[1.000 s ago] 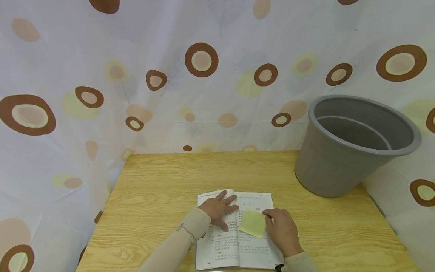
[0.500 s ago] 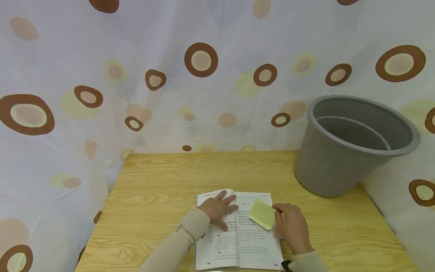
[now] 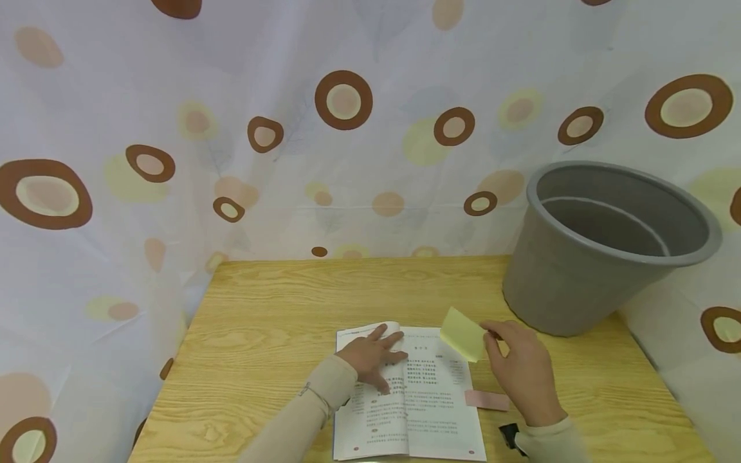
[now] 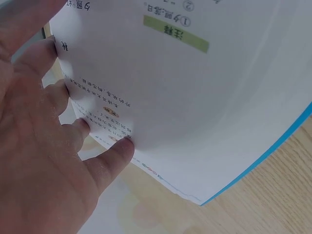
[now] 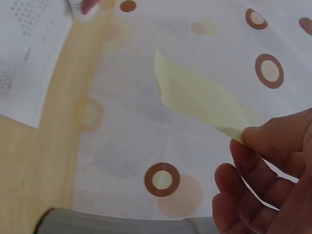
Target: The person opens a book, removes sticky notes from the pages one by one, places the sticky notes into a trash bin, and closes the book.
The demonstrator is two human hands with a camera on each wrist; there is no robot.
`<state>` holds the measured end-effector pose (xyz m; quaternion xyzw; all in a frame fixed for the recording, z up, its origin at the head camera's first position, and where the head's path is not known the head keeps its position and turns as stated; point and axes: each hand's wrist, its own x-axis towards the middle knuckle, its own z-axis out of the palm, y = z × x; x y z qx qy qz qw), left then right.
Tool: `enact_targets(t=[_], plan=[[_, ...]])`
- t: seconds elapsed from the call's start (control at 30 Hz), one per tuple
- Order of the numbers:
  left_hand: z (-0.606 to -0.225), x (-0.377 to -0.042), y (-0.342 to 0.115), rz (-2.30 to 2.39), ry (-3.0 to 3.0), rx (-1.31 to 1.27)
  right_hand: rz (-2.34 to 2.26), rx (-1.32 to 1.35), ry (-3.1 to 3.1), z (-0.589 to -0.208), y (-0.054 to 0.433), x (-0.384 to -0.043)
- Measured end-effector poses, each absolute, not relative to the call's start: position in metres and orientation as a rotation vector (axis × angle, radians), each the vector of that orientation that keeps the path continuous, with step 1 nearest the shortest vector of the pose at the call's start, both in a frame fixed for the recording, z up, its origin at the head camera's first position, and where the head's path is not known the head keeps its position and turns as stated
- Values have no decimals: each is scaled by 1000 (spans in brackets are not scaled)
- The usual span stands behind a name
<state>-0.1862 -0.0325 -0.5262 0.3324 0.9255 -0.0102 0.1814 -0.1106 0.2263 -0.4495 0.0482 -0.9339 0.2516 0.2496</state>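
Note:
An open book (image 3: 440, 424) with printed pages lies on the wooden table. My left hand (image 3: 373, 357) rests on its left page with fingers spread, pressing near the fold; the left wrist view shows those fingertips on the page (image 4: 204, 97). Between thumb and forefinger, my right hand (image 3: 523, 366) pinches a yellow sticky note (image 3: 463, 334) by one corner. The note is lifted over the upper right part of the book, and the right wrist view shows the note (image 5: 200, 97) slightly bent. A pink paper strip (image 3: 487, 400) sticks out past the right page's edge.
A large grey bucket (image 3: 579, 283) stands at the back right of the table (image 3: 289, 296). Behind and at both sides hangs a white curtain (image 3: 359, 167) with brown rings and pale spots.
My right hand has raised the yellow sticky note off the right page, moving it up and to the right. The pink strip has come into full view. My left hand has stayed put.

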Motion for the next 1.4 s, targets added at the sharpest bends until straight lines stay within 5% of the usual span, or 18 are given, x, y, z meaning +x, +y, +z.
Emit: enact_targets(t=[0.63, 0.97, 1.4], plan=[[-521, -183, -34, 20, 2585, 965, 805, -255, -1922, -350, 321, -127], [-522, -184, -34, 22, 2582, 976, 737, -589, -2127, -332, 358, -151], [-518, -183, -38, 49, 2583, 924, 557, -543, -2421, -333, 385, -171]])
